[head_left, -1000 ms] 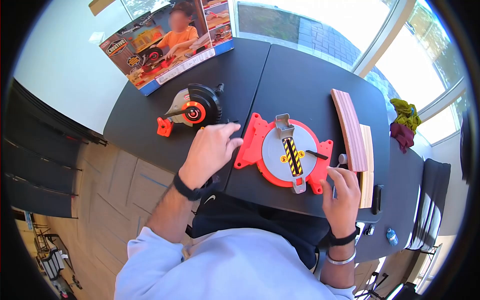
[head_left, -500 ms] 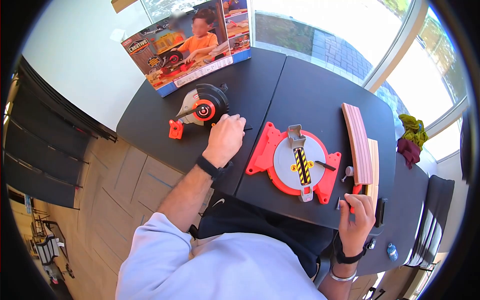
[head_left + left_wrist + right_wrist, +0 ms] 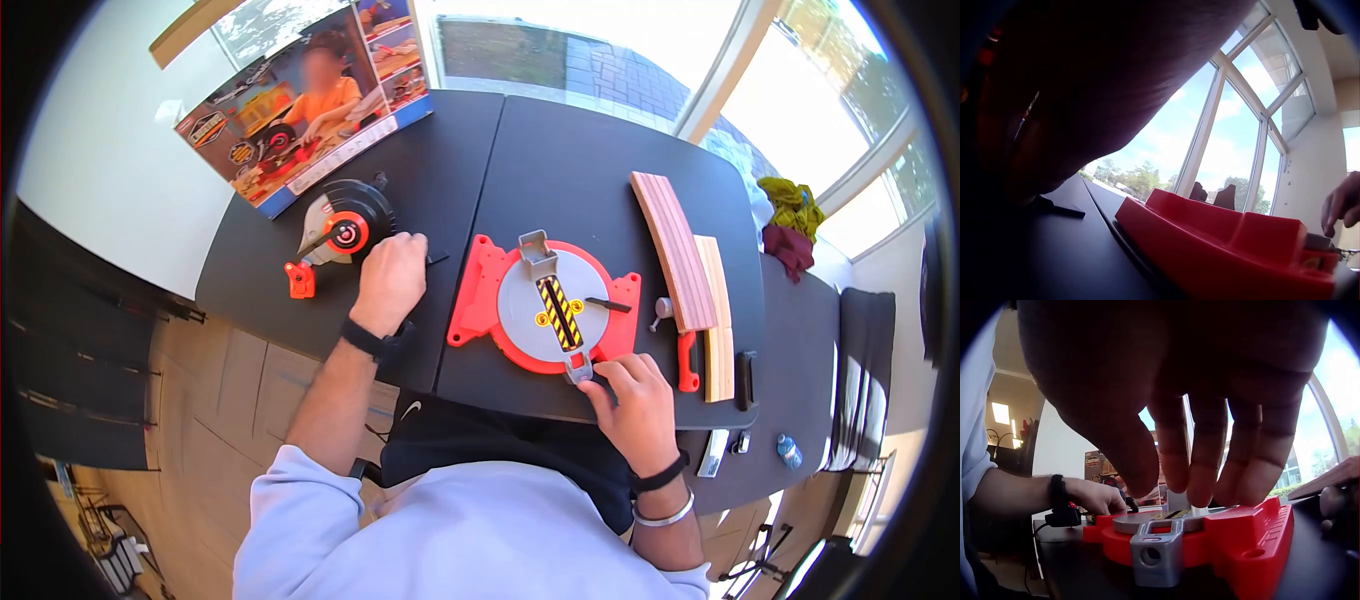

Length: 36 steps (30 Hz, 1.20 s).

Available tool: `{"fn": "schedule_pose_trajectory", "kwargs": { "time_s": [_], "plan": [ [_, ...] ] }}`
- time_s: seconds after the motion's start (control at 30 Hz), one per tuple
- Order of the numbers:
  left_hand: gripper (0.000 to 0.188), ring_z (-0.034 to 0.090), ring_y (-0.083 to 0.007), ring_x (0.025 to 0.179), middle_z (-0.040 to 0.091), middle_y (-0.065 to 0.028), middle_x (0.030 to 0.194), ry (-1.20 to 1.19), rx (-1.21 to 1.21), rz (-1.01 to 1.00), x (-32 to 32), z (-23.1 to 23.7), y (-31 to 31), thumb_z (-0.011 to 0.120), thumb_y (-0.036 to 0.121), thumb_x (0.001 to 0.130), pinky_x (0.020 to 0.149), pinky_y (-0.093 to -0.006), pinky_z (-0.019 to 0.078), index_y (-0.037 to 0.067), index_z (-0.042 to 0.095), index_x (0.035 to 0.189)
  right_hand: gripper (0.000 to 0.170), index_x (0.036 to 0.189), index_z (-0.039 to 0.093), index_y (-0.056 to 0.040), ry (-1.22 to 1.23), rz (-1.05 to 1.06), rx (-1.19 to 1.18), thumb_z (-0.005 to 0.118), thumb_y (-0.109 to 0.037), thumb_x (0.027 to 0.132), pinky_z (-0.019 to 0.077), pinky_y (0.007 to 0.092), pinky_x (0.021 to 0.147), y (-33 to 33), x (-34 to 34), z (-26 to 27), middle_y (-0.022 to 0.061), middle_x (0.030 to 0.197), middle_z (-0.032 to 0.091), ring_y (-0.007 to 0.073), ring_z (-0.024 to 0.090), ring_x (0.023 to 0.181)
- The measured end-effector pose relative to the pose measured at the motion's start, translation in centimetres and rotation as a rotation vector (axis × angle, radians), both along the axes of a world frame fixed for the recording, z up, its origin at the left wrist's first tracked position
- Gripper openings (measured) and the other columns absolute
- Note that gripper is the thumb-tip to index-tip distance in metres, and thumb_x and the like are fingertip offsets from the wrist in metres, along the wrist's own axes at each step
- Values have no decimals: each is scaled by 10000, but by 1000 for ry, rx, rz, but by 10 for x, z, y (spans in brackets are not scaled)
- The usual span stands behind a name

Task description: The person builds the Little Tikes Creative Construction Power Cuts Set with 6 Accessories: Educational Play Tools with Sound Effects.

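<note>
Right hand [image 3: 636, 408] at the red base [image 3: 478, 302], left hand [image 3: 393, 283] beside the toy saw [image 3: 323, 225]

The black table [image 3: 580, 155] is the broadest thing here, with a seam running across its top. A picture box [image 3: 262, 160] stands at its far left. Next in size is the red base, flat on the table in front of the person, and it carries a grey disc [image 3: 515, 312]. To its right lies a curved reddish plank [image 3: 672, 245], partly over a pale plank [image 3: 716, 372]. The toy saw, black and grey with an orange-red ring, sits left of the base, apart from it and near the box.

The right hand is by the near edge of the base, next to a grey tab [image 3: 578, 371]. Its fingers hang fairly straight with gaps between them, gripping nothing; whether the tips touch the base cannot be told. The left hand is lowered just beside the saw, fingers bent downward. A dark piece [image 3: 437, 258] lies by its fingertips, but I cannot tell whether the hand holds anything.

Of the smaller things, a red handle [image 3: 687, 362] lies near the planks, with a grey knob [image 3: 663, 308] just beyond it. A yellow-and-black striped strip [image 3: 547, 300] crosses the disc, and a short black bar [image 3: 607, 305] reaches over the disc's right side.
</note>
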<state>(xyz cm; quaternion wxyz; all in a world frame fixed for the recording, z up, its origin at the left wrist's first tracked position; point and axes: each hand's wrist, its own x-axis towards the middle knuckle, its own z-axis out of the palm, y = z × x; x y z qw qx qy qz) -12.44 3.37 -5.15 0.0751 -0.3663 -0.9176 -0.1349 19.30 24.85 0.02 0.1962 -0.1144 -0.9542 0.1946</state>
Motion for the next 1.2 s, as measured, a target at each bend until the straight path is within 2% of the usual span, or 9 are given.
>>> {"fn": "schedule_pose_trajectory", "kwargs": {
  "time_s": [0.07,0.13,0.17,0.4,0.53,0.57,0.77,1.03,1.2],
  "plan": [
    [163,683,-395,1062,689,-178,1030,7,-7,-25,-3,-3,-5,762,35,848,942,-507,557,19,703,999,307,970,726,-42,-51,-29,12,892,-283,880,553,431,740,-3,-3,-6,114,919,663,316,655,878],
    [120,665,-410,1046,683,-187,1007,15,46,-46,8,3,-7,666,-9,874,957,-519,557,-2,696,990,415,941,692,-48,-102,-97,98,867,-420,888,539,423,728,-5,-6,-10,109,924,622,308,624,878],
    [155,672,-384,1033,670,-159,1011,1,39,-52,0,-8,-11,777,57,868,922,-505,552,8,695,990,492,929,673,-40,-117,-112,109,866,-488,864,538,409,747,-7,-7,-12,111,935,598,300,608,895],
    [186,689,-387,948,672,-170,1032,-407,314,-177,76,45,1,740,-45,898,847,-454,547,-31,656,1063,568,934,651,-35,-153,-178,146,871,-550,837,528,401,797,-25,-15,-15,109,926,563,292,588,915],
    [257,694,-407,1011,693,-184,1086,-326,233,-245,96,44,10,734,-62,900,853,-465,555,-32,655,1142,660,947,648,-49,-219,-258,205,830,-673,826,513,383,759,-37,-21,-16,98,930,563,261,590,887],
    [228,696,-426,990,698,-190,1054,-311,228,-231,98,44,10,741,-55,898,829,-470,559,-25,647,1104,749,909,645,-55,-237,-291,255,778,-784,803,504,375,743,-39,-24,-17,83,889,579,243,593,841],
    [175,701,-450,892,706,-182,977,-344,221,-193,98,45,12,737,-53,901,747,-498,558,-12,603,1007,858,761,619,-71,-365,-394,348,690,-926,759,455,385,710,-48,-37,-28,50,725,572,225,581,734],
    [150,703,-440,873,712,-175,954,-343,192,-213,94,45,15,730,-40,909,728,-502,550,-12,602,981,798,693,602,-85,-407,-368,348,729,-864,811,419,397,712,-47,-44,-22,46,668,565,224,577,693],
    [150,701,-438,867,710,-173,947,-344,212,-213,99,42,17,731,-38,910,722,-502,547,-12,598,974,600,709,663,-81,-382,-306,293,785,-638,897,469,398,700,-62,-44,-40,74,644,636,253,653,678]
  ]
}}
